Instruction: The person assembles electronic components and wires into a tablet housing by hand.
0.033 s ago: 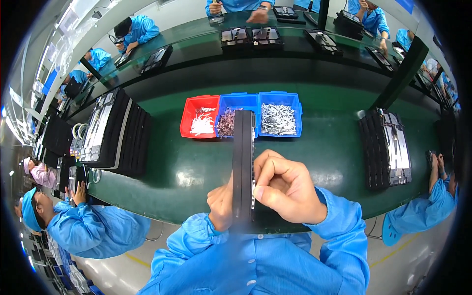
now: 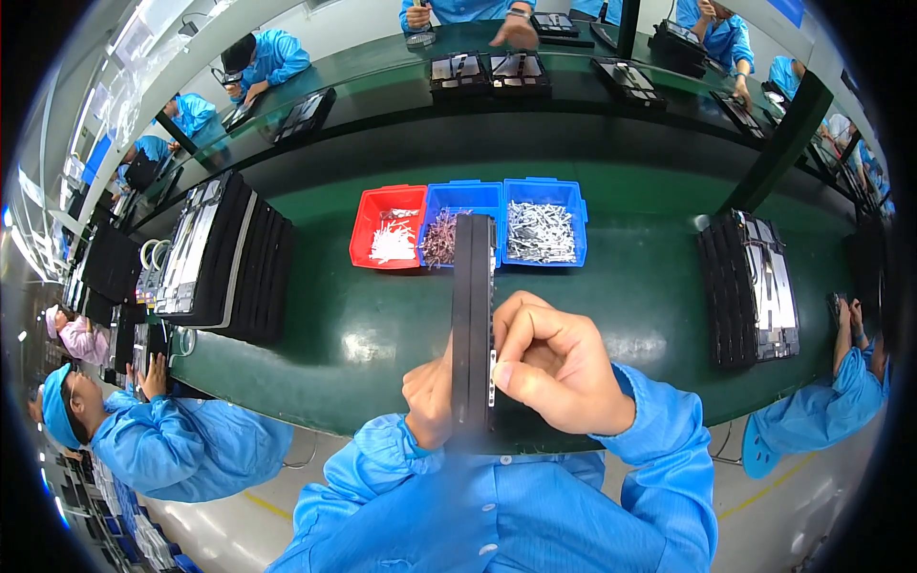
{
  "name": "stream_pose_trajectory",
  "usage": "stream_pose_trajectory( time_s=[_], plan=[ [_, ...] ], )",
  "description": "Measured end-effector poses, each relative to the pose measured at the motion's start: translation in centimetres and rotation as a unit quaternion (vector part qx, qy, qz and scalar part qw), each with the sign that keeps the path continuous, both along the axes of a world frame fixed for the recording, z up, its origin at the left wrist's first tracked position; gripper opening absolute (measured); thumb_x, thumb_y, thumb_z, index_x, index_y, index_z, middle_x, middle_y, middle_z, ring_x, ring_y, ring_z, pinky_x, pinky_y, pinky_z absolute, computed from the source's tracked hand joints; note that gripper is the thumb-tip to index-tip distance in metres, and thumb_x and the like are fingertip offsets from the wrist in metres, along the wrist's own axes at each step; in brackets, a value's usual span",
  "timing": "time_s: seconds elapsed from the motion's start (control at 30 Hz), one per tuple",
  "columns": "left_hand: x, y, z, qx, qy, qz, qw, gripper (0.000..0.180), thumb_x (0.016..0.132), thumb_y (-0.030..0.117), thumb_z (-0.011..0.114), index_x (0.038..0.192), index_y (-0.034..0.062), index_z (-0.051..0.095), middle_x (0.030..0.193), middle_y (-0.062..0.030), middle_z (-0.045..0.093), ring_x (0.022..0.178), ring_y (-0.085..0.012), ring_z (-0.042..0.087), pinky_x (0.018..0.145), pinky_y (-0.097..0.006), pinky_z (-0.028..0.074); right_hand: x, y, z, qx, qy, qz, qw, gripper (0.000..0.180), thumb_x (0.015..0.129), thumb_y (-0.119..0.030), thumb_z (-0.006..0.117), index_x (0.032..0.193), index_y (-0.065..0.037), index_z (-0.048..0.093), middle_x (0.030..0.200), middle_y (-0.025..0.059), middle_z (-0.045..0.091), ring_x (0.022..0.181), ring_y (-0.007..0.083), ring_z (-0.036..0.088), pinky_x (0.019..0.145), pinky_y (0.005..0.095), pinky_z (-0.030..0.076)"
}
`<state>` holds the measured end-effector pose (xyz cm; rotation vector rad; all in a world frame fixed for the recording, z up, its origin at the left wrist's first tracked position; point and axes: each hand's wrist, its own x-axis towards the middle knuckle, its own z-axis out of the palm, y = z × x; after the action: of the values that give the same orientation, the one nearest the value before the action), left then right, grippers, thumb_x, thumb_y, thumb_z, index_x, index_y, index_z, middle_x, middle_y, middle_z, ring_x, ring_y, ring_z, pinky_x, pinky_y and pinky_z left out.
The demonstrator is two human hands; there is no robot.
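Note:
A long black flat panel (image 2: pixel 473 306) stands on its edge in front of me, seen edge-on. My left hand (image 2: pixel 428 401) grips it from the left side, low down. My right hand (image 2: pixel 559 368) is curled against its right side, with thumb and fingertips pressed on small light fittings along the panel's edge. Beyond the panel's far end sit three bins in a row: a red bin (image 2: pixel 366 229) with white parts, a blue bin (image 2: pixel 441 196) with brownish parts, and a blue bin (image 2: pixel 546 191) with silver parts.
The bins rest on a green table (image 2: pixel 630 306). A stack of black panels (image 2: pixel 229 258) stands at the left and another (image 2: pixel 750 286) at the right. People in blue coats sit at my left (image 2: pixel 153 439), my right (image 2: pixel 812 425) and at the far bench (image 2: pixel 267 62).

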<state>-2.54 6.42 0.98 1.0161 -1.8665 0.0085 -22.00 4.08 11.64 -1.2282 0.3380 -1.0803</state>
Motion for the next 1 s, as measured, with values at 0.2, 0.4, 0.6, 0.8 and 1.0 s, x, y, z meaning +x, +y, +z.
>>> stream_pose_trajectory(
  time_s=[0.2,0.4,0.6,0.8,1.0],
  plan=[
    [-0.6,-0.2,1.8,-0.065,-0.02,-0.004,0.998,0.059,0.079,0.003,0.074,0.133,-0.017,0.059,0.064,-0.0106,0.064,0.047,-0.0172,0.061,0.045,-0.029,0.047,-0.1,0.0,0.0,-0.005,-0.001,-0.003,1.0,0.005,0.091,0.006,0.065,0.091,0.001,0.062,0.109,0.0101,0.055,0.1,0.0167,0.061,0.091,0.0343,0.051],
    [-0.4,-0.3,1.0,-0.052,-0.004,-0.011,0.999,0.061,0.078,0.003,0.075,0.133,-0.0164,0.059,0.06,-0.0084,0.062,0.045,-0.0151,0.06,0.044,-0.029,0.045,0.2,0.4,0.2,0.012,-0.002,-0.005,1.0,0.005,0.091,0.005,0.065,0.09,0.001,0.062,0.107,0.01,0.056,0.099,0.0163,0.06,0.09,0.0319,0.05],
    [0.5,1.0,-0.4,0.057,0.024,-0.017,0.998,0.031,0.065,0.016,0.09,0.089,0.0077,0.073,0.079,-0.0078,0.071,0.067,-0.0262,0.073,0.061,-0.037,0.057,0.2,0.9,0.5,0.045,0.001,-0.03,0.999,0.005,0.091,0.0,0.064,0.089,0.0,0.06,0.103,0.009,0.057,0.092,0.0118,0.054,0.084,0.0274,0.046],
    [-0.8,0.4,0.2,-0.013,-0.015,0.046,0.999,0.023,0.066,0.011,0.081,0.086,0.0062,0.07,0.075,-0.0068,0.069,0.059,-0.0246,0.069,0.054,-0.034,0.055,-0.1,0.6,0.5,0.095,0.007,-0.025,0.995,0.009,0.096,0.0,0.063,0.103,0.001,0.057,0.093,0.0076,0.068,0.084,0.0123,0.068,0.069,0.0289,0.057],
    [-0.7,0.4,0.3,-0.011,0.004,0.018,1.0,0.017,0.069,0.008,0.079,0.084,0.0046,0.071,0.071,-0.0077,0.068,0.057,-0.0248,0.068,0.051,-0.033,0.053,-0.4,0.5,1.1,0.115,0.006,0.002,0.993,0.007,0.096,0.001,0.061,0.1,0.0,0.057,0.092,0.007,0.067,0.082,0.0127,0.068,0.067,0.0293,0.056]
  ],
)
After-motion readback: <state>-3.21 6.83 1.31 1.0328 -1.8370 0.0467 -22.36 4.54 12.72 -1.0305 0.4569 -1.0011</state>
